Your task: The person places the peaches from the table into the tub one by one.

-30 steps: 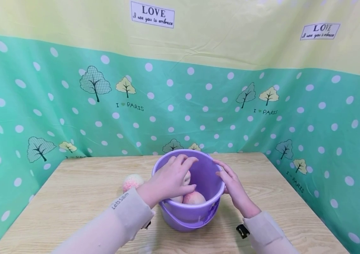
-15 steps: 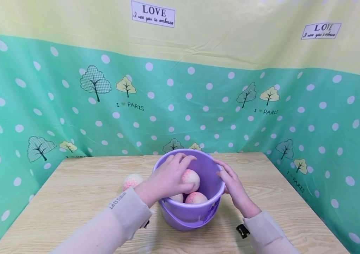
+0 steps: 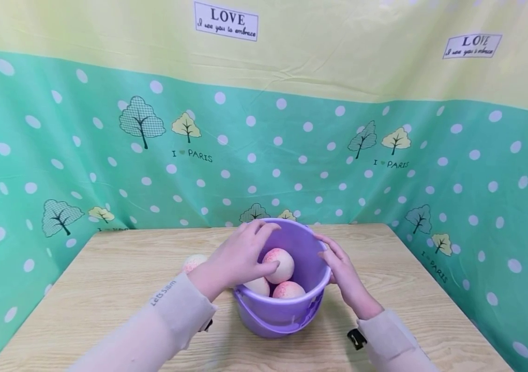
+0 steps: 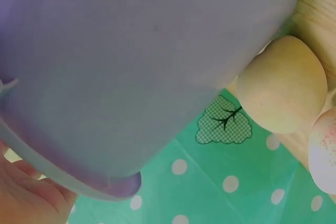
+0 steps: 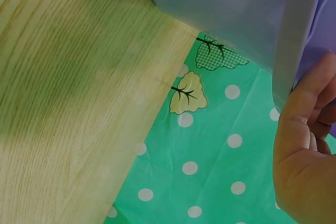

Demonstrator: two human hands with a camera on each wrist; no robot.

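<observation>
Purple bucket (image 3: 275, 318) on the bench (image 3: 142, 310), three pink-and-white balls (image 3: 278, 265) inside it, two outer balls (image 4: 283, 85) on the bench just left of it. Left hand (image 3: 238, 258) wide, thumb apart, over bucket's left side; right hand (image 3: 347, 276) grips bucket's right edge.

Left forearm (image 3: 152, 320) slants up from the bottom left of the head view, pale sleeve (image 3: 182, 310) to the wrist. Left hand (image 3: 238, 258) near centre, back uppermost, fingers loosely bent, thumb apart and pointing right. Right forearm (image 3: 387, 336) enters bottom right, leaning up and left. Right hand (image 3: 347, 281) right of centre, fingers bent in a grip; seen lower right in right wrist view.
</observation>
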